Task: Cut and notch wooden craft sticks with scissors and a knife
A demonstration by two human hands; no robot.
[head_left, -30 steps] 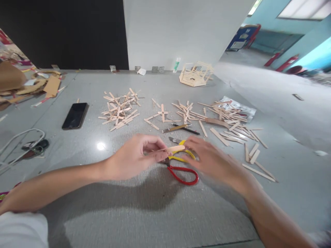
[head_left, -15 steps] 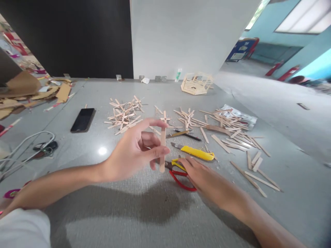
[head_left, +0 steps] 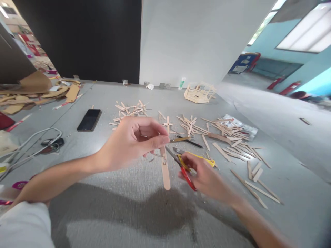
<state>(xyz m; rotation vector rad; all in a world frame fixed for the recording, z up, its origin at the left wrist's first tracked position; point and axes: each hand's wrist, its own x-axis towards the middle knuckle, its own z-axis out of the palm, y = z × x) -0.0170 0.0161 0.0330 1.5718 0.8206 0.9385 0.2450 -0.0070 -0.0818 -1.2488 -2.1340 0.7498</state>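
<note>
My left hand (head_left: pixel 141 136) pinches a wooden craft stick (head_left: pixel 166 175) between thumb and fingertips. The stick hangs nearly upright over the table, and dark marks cross its middle. My right hand (head_left: pixel 203 172) grips the handles of a pair of scissors (head_left: pixel 188 177), one loop red and one yellow. Their dark blades point up and left, close to the right side of the stick; whether they touch it I cannot tell. Behind the right hand lies a yellow utility knife (head_left: pixel 210 161), partly covered. A black pencil (head_left: pixel 194 142) and a thin brass-coloured tool (head_left: pixel 183 139) lie beyond the hands.
Loose craft sticks (head_left: pixel 227 129) spread across the right, with another pile (head_left: pixel 133 108) behind my left hand. A stick-built frame (head_left: pixel 199 94) stands near the wall panel. To the left are a phone (head_left: pixel 89 120), a white cable (head_left: pixel 33 132) and cardboard scraps (head_left: pixel 38 89).
My right hand has picked the scissors up off the table and brought the blades up beside the stick. The left hand now pinches the stick higher, with more of it hanging below.
</note>
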